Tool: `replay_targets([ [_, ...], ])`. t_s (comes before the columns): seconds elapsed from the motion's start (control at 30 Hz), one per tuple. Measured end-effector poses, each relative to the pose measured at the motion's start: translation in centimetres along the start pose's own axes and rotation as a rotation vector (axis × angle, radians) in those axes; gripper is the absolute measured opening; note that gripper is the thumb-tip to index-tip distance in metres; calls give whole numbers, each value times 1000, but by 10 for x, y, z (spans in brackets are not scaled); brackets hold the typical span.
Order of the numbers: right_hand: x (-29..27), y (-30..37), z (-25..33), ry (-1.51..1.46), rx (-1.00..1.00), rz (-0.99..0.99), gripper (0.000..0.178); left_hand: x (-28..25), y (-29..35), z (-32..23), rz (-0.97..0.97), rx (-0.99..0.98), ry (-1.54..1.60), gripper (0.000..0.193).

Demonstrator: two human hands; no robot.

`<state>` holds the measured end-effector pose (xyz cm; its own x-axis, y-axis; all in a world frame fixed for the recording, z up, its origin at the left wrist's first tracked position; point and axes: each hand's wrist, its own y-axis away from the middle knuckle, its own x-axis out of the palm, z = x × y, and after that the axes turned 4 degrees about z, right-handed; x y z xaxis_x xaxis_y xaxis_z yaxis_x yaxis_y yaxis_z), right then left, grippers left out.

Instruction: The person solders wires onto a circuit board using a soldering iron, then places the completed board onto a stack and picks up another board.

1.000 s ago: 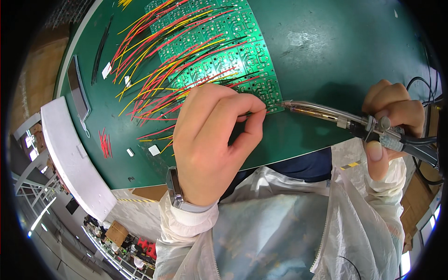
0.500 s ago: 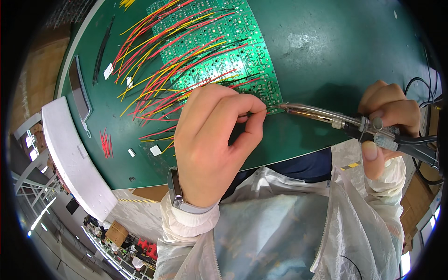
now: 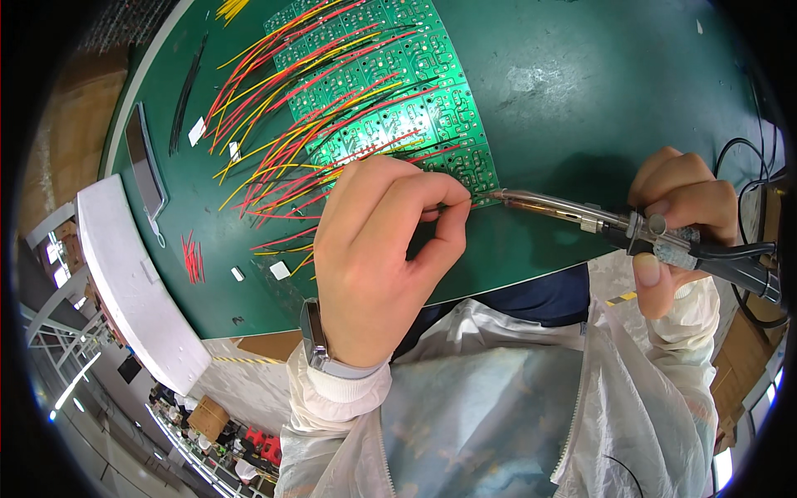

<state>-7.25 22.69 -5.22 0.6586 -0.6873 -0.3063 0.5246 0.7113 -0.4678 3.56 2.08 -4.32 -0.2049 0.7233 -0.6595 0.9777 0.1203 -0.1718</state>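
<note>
My left hand [image 3: 369, 241] is closed in a pinch at the near edge of a green circuit board panel [image 3: 455, 108]. Between thumb and forefinger is a thin wire [image 3: 433, 212], dark where it shows; the fingers cover most of it. My right hand [image 3: 685, 207] grips a soldering iron [image 3: 594, 219] with a thin tube clamped along it. The iron's tip points left, at the board's near right corner beside my left fingertips; whether it touches the board I cannot tell. Red, yellow and black wires [image 3: 274, 104] run in rows leftward from the panel.
On the green table mat [image 3: 564, 108] lie a phone-like dark slab [image 3: 145, 162], short red wires [image 3: 193, 259], black wires [image 3: 187, 100] and small white pieces [image 3: 279, 270]. White foam [image 3: 137, 282] lines the left edge. Black cables [image 3: 751, 158] hang at the right.
The iron and my right hand have shifted slightly left. My left hand keeps its pinch in nearly the same place. The panel and wires appear slightly lower in view.
</note>
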Motion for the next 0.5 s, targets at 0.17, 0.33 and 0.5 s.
replay_targets([
  [0.17,0,0,1,0,3,18,34,0,0,0,2,-1,-9,19],
  [0.33,-2,0,2,3,-21,50,35,1,0,-1,-6,-3,-7,19],
  [0.5,-2,0,2,15,-45,54,35,1,0,-1,-4,2,-8,19],
])
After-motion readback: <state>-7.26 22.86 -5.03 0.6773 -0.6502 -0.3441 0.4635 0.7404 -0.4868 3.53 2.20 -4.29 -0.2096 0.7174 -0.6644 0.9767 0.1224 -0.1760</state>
